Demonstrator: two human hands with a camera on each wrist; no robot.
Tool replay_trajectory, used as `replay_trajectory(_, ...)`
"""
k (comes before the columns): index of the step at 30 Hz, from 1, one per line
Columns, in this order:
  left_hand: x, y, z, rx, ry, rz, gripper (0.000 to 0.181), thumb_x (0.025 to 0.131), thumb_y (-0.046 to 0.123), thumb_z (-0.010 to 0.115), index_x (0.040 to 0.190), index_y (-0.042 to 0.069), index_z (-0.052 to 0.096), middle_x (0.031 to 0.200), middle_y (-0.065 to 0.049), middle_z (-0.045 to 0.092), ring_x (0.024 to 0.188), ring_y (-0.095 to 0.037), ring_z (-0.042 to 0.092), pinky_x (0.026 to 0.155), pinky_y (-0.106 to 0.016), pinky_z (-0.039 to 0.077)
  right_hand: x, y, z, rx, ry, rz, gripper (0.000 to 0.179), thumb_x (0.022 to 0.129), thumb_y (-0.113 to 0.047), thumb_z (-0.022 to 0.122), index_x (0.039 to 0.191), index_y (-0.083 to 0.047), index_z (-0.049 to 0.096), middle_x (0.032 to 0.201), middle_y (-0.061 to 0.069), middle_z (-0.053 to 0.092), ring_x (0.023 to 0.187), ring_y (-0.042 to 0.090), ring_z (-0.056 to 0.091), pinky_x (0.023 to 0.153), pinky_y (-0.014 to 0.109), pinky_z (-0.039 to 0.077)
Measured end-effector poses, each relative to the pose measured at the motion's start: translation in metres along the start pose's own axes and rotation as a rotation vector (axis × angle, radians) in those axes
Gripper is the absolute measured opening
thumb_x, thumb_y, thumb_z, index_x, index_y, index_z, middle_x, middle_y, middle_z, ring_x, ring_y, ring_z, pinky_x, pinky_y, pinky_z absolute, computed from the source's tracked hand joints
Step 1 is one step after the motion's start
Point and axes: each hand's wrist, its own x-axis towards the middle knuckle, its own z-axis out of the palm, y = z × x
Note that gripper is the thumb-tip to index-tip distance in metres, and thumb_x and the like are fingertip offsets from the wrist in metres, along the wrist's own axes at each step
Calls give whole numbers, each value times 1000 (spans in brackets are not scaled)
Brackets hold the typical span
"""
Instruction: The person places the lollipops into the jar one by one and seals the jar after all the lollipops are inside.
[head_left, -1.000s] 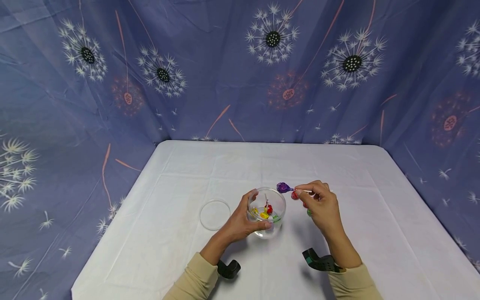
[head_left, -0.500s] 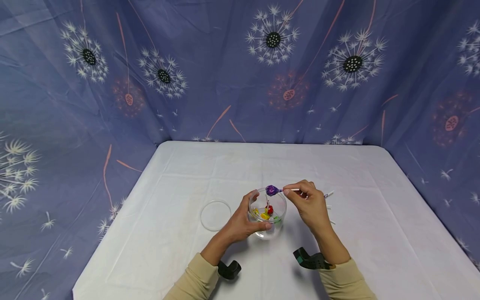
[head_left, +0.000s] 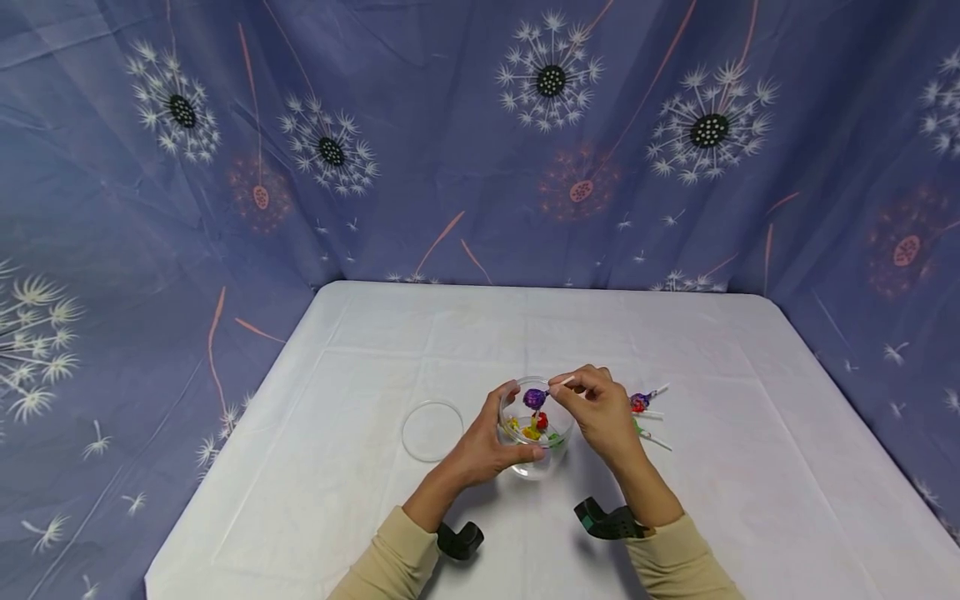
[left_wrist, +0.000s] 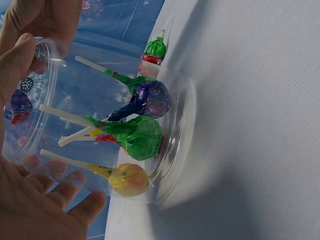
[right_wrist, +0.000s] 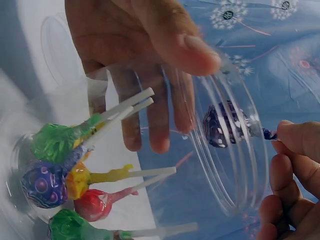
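Note:
My left hand [head_left: 483, 446] grips a clear plastic jar [head_left: 534, 468] round its side, thumb near the rim. Inside the jar lie several wrapped lollipops, among them a green one [left_wrist: 140, 137], a yellow one [left_wrist: 130, 180], a dark purple one [right_wrist: 44, 184] and a red one [right_wrist: 94, 204], sticks pointing toward the mouth. With thumb and fingertips, my right hand [head_left: 603, 417] pinches another purple lollipop [head_left: 535, 399] by its stick end. That candy head is at the jar's mouth, seen through the rim in both wrist views.
A clear round lid [head_left: 406, 437] lies on the white table [head_left: 300, 483] left of the jar. Several lollipops [head_left: 640, 403] lie to the right, partly behind my right hand. A blue dandelion-print cloth [head_left: 420, 150] hangs behind and at the sides.
My right hand has moved left with the purple lollipop, bringing its head from right of the jar to the mouth. Lollipops on the right have come into fuller view. The left hand keeps its place.

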Motion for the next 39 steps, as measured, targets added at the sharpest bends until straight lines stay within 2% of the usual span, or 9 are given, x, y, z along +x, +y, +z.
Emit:
replay_trajectory(5,-1,-1,0,-3,-4,11,99,73,47,77,148,30,15,155,-2,27,134,-30,40,108,-48,32,0,2,6,-18,-14,-22,6,84,-15,71,79,-13,73,85,-2,67,83,8,44,71,26,33)
replay_trajectory(6,-1,-1,0,-3,-4,13,99,73,47,77,148,30,15,155,-2,27,133,-30,40,107,-47,33,0,1,7,-31,-16,1,5,84,-16,71,79,-14,73,86,-1,68,84,10,45,73,28,34)
replay_trajectory(10,0,-1,-1,-9,-10,22,99,74,47,76,148,29,14,154,-5,29,127,-30,46,103,-42,38,0,1,11,-68,-27,25,4,83,-18,72,82,-16,75,86,1,69,86,14,44,74,31,35)
replay_trajectory(14,0,-2,-1,-3,-10,21,99,74,48,76,149,29,14,153,-6,29,124,-28,48,100,-39,39,1,1,14,-115,-34,36,3,82,-18,73,82,-16,75,85,-1,69,87,10,43,76,30,35)
replay_trajectory(20,0,-1,0,1,2,15,97,75,45,77,148,29,15,154,-1,29,129,-26,44,104,-42,36,0,2,19,-222,-20,-13,3,80,-18,75,80,-15,75,82,-5,66,85,8,39,73,29,33)
replay_trajectory(27,-1,-2,0,-4,-4,30,98,75,46,76,148,29,15,154,-6,29,133,-29,40,106,-44,34,0,0,23,-358,-33,-24,9,79,-23,76,78,-14,76,78,-6,62,85,10,37,69,27,31)
replay_trajectory(33,-1,-1,0,18,-6,34,98,76,43,77,149,26,14,154,-3,29,137,-27,37,107,-45,33,1,-2,23,-424,-64,-42,8,76,-19,78,77,-12,75,78,-4,61,85,13,36,69,29,29)
replay_trajectory(39,0,0,0,17,-12,31,100,76,36,78,150,25,12,155,-5,28,136,-28,37,107,-48,33,2,-4,22,-474,-86,-84,8,75,-18,79,80,-12,76,77,-3,61,83,16,38,71,30,28)
